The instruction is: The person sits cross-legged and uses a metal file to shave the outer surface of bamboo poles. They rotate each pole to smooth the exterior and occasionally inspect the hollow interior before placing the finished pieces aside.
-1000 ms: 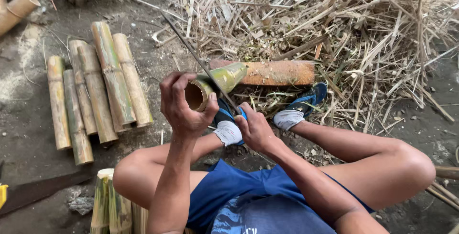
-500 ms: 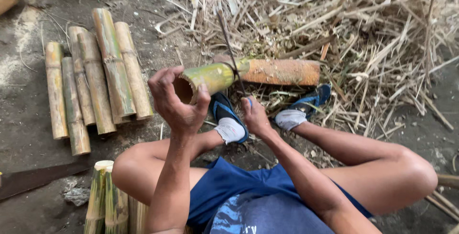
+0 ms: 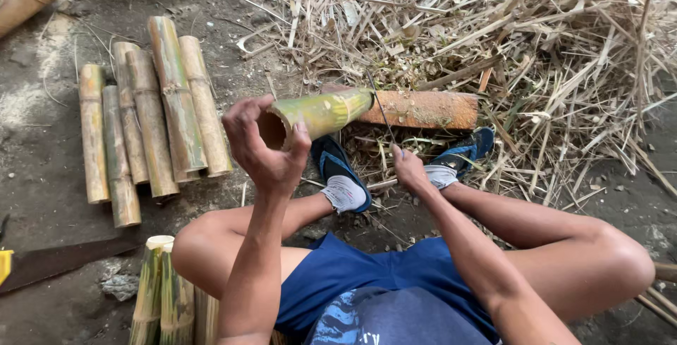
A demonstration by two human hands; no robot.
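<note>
The left hand (image 3: 264,144) is closed round the open near end of a green bamboo tube (image 3: 321,113) whose length runs toward two o'clock onto a brown log (image 3: 430,109), while the right hand (image 3: 409,170), at five o'clock from the tube's far end, grips a thin blade (image 3: 381,109) against it.

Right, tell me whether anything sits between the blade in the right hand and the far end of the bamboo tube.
Nothing visible does. The left hand grips the bamboo tube at its near open end, while the thin blade held by the right hand rises right beside the tube's far end, unobstructed.
</note>
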